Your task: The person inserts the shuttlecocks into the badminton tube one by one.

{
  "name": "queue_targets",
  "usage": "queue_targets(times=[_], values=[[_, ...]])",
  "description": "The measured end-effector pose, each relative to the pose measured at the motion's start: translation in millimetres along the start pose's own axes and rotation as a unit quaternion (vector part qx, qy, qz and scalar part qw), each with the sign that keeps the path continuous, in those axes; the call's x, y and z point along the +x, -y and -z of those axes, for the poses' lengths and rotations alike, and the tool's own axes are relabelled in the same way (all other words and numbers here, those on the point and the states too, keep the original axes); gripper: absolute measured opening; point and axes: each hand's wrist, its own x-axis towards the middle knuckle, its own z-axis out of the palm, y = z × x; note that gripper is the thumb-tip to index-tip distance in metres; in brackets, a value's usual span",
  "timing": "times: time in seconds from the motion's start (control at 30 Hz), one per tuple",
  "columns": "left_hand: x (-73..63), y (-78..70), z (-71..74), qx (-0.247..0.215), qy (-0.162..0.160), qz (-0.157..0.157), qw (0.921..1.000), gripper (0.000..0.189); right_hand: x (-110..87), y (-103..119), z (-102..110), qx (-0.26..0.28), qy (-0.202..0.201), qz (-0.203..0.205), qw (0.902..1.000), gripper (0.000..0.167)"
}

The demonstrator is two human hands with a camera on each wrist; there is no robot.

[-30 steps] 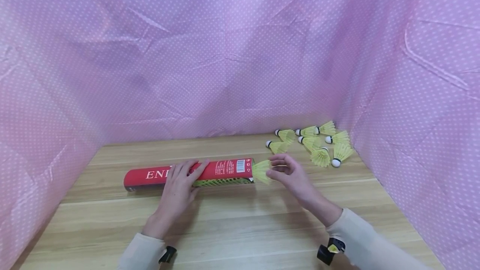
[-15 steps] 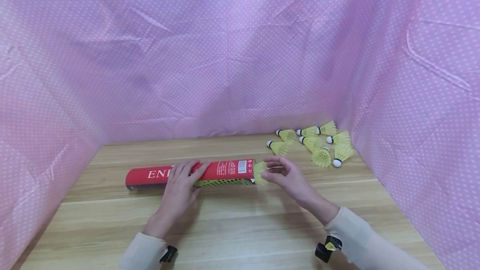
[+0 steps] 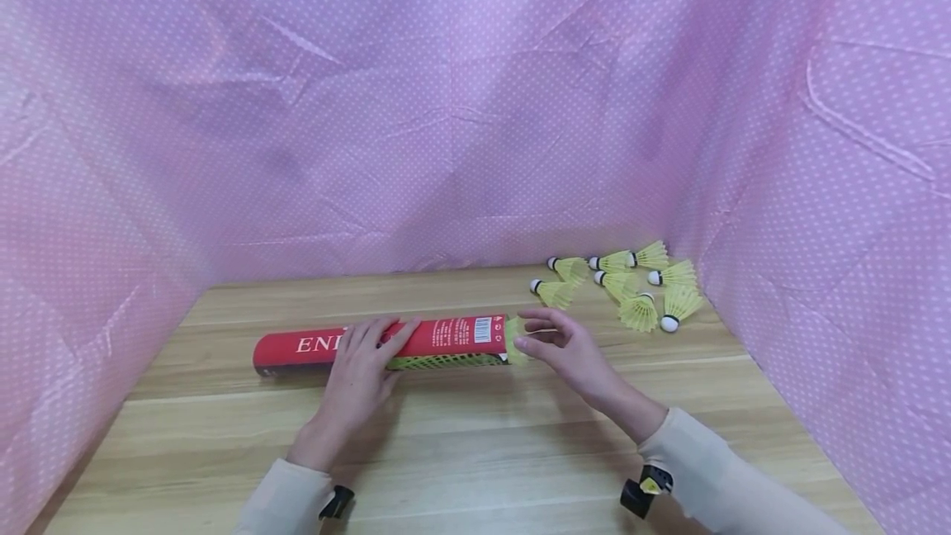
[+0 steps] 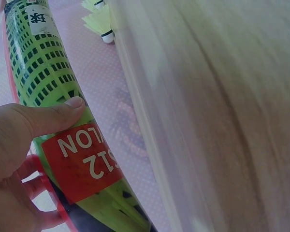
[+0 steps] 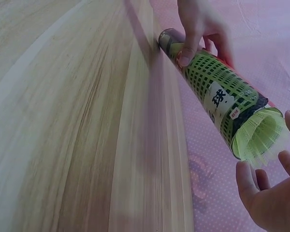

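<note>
A red shuttlecock tube [image 3: 453,337] lies across the table in the head view; its clear side, with green mesh print, shows in both wrist views. My left hand [image 3: 364,362] grips it round the middle, the thumb [image 4: 63,116] laid along the clear side. From the tube's right end pokes the skirt of a yellow shuttlecock [image 5: 261,135], its cork end hidden inside. My right hand [image 3: 568,353] holds this skirt by the edge, with thumb and fingertips on opposite sides of it.
Several yellow shuttlecocks with white corks, among them a near shuttlecock [image 3: 637,312], lie loose at the back right of the wooden table [image 3: 461,452]. A pink dotted cloth [image 3: 446,147] walls the table in at the back and sides.
The shuttlecock has gone deeper into the tube, with less of its skirt showing. My right hand has moved left with it, while my left hand keeps its grip on the tube.
</note>
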Motion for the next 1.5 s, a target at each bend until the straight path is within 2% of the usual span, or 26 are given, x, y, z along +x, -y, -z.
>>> queue_targets(times=[0.57, 1.5], values=[[-0.9, -2.1, 0.2, -0.006, -0.002, 0.002, 1.0000, 0.101, 0.1, 2, -4, 0.019, 0.021, 0.011, 0.9996, 0.051], [-0.4, -4.4, 0.5, -0.005, -0.010, -0.005, 0.9999, 0.095, 1.2, 1, -11, 0.058, 0.010, 0.031, 0.9978, 0.053]])
